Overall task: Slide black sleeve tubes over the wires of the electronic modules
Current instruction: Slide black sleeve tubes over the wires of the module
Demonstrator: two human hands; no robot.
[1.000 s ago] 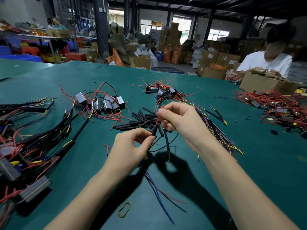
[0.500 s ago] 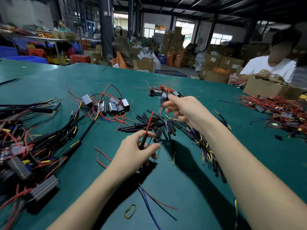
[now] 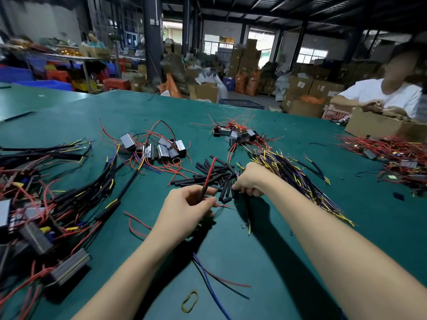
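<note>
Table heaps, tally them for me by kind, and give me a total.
Module heaps with bare red wires: 3 (centre-left, far centre, right)
Heap of modules with black-sleeved wires: 1
Bundle of yellow- and purple-tipped wires: 1
Pile of loose black sleeve tubes: 1
Total: 6

On the green worktop [image 3: 265, 255], the left hand [image 3: 184, 209] pinches a red wire [image 3: 210, 170] that rises out of a black sleeve tube [image 3: 203, 191] held between its fingers. The right hand [image 3: 250, 180] reaches into the pile of loose black sleeve tubes [image 3: 208, 172], fingers curled over them. Electronic modules [image 3: 159, 147] with red leads lie beyond, and a yellow rubber band [image 3: 190, 301] lies near the forearms.
</note>
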